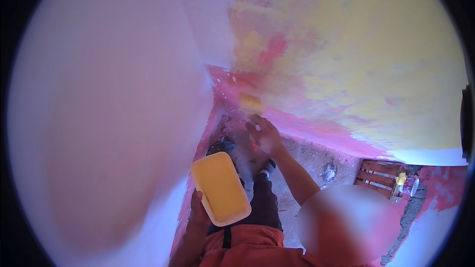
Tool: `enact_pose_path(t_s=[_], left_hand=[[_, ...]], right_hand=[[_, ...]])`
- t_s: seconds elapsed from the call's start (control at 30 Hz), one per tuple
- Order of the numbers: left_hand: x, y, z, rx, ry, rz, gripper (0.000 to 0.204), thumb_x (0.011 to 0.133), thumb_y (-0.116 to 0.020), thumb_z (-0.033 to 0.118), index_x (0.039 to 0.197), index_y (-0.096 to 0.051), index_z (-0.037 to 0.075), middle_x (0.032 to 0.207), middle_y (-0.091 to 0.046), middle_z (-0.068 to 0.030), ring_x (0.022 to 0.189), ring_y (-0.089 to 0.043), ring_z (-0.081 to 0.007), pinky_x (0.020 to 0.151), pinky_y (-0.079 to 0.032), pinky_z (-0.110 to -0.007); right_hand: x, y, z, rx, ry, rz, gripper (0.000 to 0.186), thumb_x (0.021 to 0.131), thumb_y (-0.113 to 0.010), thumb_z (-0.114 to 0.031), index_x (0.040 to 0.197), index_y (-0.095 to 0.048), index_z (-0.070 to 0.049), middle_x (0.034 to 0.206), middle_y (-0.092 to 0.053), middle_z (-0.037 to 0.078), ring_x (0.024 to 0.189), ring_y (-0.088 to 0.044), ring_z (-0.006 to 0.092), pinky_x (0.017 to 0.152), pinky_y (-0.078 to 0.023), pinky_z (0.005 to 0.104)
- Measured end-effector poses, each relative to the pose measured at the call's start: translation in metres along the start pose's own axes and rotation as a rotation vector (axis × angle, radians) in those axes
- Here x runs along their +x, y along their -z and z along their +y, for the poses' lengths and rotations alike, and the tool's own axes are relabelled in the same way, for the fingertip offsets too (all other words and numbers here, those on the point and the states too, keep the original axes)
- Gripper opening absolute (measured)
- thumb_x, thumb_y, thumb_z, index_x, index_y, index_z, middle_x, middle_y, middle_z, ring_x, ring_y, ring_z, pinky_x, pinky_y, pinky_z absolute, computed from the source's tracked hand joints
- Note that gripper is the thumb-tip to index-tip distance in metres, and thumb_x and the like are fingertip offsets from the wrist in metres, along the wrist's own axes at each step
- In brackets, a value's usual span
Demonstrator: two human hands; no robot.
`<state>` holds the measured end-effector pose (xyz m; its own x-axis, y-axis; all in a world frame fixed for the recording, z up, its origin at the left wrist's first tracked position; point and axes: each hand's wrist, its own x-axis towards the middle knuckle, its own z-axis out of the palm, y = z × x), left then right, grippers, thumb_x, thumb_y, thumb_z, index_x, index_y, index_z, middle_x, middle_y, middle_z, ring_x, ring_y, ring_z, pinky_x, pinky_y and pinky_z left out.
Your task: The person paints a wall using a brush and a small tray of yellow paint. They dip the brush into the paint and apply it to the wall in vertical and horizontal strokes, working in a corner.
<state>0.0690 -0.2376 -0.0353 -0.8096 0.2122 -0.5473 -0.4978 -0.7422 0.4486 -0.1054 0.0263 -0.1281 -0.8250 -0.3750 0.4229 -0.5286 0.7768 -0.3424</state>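
Note:
My left hand (197, 207) grips the near left edge of a pale rectangular tub (221, 188) filled with yellow paint, holding it in front of my body. My right hand (265, 134) is raised ahead, closed around a paintbrush (251, 103) with a broad yellow head. Motion smears the brush, and its handle is mostly hidden in my fingers. Its head is close to the pink lower part of the right wall (356, 64); whether it touches cannot be made out. Patchy yellow paint covers much of that wall, with pink showing through.
A plain whitish wall (114, 109) rises close on my left and meets the painted wall in a corner. Dark clutter (221, 145) lies on the floor there. At the right stand a slatted wooden crate (380, 174) and a small container (411, 186). A blurred oval covers the lower right.

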Motion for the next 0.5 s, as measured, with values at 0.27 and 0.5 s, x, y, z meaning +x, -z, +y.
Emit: enact_pose_path(t_s=[0.27,0.5], left_hand=[[0.004,0.003,-0.002,0.029,-0.019,0.013,0.076,0.087,-0.068,0.050,0.140,-0.043,0.001,0.126,-0.060,-0.0126,0.114,-0.063,-0.0262,0.094,-0.055,-0.040],[-0.009,0.004,0.001,-0.050,-0.033,-0.008,0.077,0.087,-0.068,0.051,0.141,-0.042,0.001,0.128,-0.059,-0.0125,0.114,-0.062,-0.0263,0.094,-0.055,-0.040]], right_hand=[[0.045,-0.051,0.064,-0.070,-0.115,-0.237,0.028,0.078,-0.069,-0.013,0.105,-0.069,-0.012,0.113,-0.068,0.008,0.102,-0.067,0.0291,0.082,-0.055,0.0414],[0.089,0.107,-0.028,-0.014,0.116,0.237,0.026,0.076,-0.066,-0.013,0.102,-0.070,-0.014,0.107,-0.067,0.007,0.089,-0.066,0.0286,0.076,-0.055,0.0403]])
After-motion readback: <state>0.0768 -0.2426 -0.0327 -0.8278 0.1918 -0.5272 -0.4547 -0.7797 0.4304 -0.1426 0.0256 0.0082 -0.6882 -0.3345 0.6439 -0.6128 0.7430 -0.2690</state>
